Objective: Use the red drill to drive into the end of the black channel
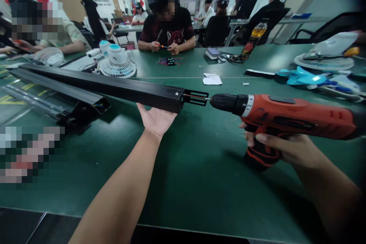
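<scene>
My left hand [157,119] supports a long black rectangular tube [137,90] from below, palm up, thumb at its near side. The other fingers are hidden behind the tube. A slotted black bracket [196,98] sticks out of the tube's right end. Wrapped around the grip of a red and black cordless drill [294,116] is my right hand [288,146]. The drill lies level, its chuck pointing left. A thin bit reaches from the chuck to the bracket's end; whether it touches a screw I cannot make out.
More black profiles [61,85] lie at the left. White fan parts [117,63] stand behind the tube; blue fan blades [303,76] lie at the right. Across the green table [200,183] sits a person [168,26] holding a screwdriver. White paper [212,79] lies beyond the drill.
</scene>
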Demonstrator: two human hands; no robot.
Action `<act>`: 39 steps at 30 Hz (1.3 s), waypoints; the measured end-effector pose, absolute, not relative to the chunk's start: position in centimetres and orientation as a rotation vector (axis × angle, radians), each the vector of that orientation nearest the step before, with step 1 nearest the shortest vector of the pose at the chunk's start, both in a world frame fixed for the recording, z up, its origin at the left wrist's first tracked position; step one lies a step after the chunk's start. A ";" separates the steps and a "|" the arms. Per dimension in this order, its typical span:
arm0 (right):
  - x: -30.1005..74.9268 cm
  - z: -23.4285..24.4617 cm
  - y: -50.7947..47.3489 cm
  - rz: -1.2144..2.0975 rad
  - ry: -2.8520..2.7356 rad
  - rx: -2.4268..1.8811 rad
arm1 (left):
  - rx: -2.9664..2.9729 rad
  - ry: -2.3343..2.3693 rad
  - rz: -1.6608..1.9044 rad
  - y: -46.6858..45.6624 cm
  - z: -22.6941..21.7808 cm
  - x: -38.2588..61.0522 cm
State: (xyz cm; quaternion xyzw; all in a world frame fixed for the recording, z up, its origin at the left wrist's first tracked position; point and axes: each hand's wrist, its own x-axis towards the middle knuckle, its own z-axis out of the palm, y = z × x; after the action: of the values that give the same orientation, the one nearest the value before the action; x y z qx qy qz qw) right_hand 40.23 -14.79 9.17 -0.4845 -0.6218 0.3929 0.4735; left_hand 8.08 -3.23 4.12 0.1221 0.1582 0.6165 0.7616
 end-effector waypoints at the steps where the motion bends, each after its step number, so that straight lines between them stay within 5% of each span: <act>1: 40.2 9.2 -14.8 0.961 -1.521 -1.187 | 0.265 0.347 1.342 -3.2 4.1 8.1; 39: 40.0 9.5 -14.8 0.958 -1.523 -1.193 | 0.267 0.351 1.349 -3.0 3.9 8.2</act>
State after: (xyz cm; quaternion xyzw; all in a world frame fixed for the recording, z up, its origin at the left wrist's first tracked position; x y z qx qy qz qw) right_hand 40.03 -14.85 9.48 -0.4873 -0.6221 0.3910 0.4718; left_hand 8.15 -2.97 3.86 0.1227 0.1613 0.6195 0.7584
